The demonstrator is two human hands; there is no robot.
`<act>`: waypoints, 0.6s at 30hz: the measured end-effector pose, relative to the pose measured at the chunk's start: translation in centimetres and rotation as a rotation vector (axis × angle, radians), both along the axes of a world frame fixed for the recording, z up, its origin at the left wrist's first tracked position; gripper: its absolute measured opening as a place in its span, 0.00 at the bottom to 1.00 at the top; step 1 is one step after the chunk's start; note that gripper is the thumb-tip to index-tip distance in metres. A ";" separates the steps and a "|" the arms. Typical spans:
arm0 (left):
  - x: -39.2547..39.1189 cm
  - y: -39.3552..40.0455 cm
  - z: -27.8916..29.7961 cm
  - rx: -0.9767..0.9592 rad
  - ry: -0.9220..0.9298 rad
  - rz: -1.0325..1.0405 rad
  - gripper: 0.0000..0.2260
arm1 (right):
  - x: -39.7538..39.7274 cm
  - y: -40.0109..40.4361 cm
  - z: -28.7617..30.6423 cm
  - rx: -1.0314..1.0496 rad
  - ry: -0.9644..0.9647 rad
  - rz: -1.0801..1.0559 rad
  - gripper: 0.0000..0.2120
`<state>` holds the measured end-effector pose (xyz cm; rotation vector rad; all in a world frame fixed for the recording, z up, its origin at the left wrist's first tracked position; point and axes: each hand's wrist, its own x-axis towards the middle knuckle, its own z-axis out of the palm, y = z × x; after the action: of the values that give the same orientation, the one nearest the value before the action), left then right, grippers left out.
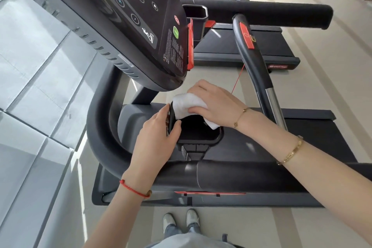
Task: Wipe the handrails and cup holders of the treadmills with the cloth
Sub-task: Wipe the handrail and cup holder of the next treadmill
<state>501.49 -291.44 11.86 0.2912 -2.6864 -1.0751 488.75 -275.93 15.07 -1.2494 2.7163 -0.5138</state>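
Pale striped gym flooring runs under a row of dark treadmills, and the nearest one's square black plastic cup holder (198,127) serves as the landmark. Draped over the far rim of that cup holder is a folded white cloth (188,104), with the right hand (216,104) on top of it, fingers curled over the cloth and pressing it down against the rim. On the near-left side of the cup holder, the left hand (156,133) grips its outer wall, thumb over the edge, steadying it. Just in front of the cup holder, towards the person, lies the thick black padded handrail (221,177), untouched at this moment. Above and left of the cup holder hangs the black control console (141,16); beyond it, a second treadmill shows its own open cup holder (196,16) and long black handrail (271,13).

Judging from this, wiping is under way on one cup holder's rim; whether any handrail has been cleaned cannot be told, and the farther treadmill seemingly remains to do.
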 end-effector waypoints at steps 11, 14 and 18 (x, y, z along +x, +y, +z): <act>0.1 -0.2 0.1 -0.008 0.045 0.002 0.15 | -1.4 -2.0 0.1 0.160 0.042 0.091 0.15; 0.2 -0.2 0.0 -0.001 0.028 0.014 0.21 | -0.9 0.8 -0.4 0.049 -0.070 -0.038 0.13; 0.3 -0.1 0.3 0.004 0.003 0.025 0.23 | -0.3 1.7 -0.6 0.022 -0.093 -0.083 0.14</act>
<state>501.80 -291.53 12.12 0.3232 -2.6707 -1.0731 488.43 -274.18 14.43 -1.0840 2.6975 -0.5351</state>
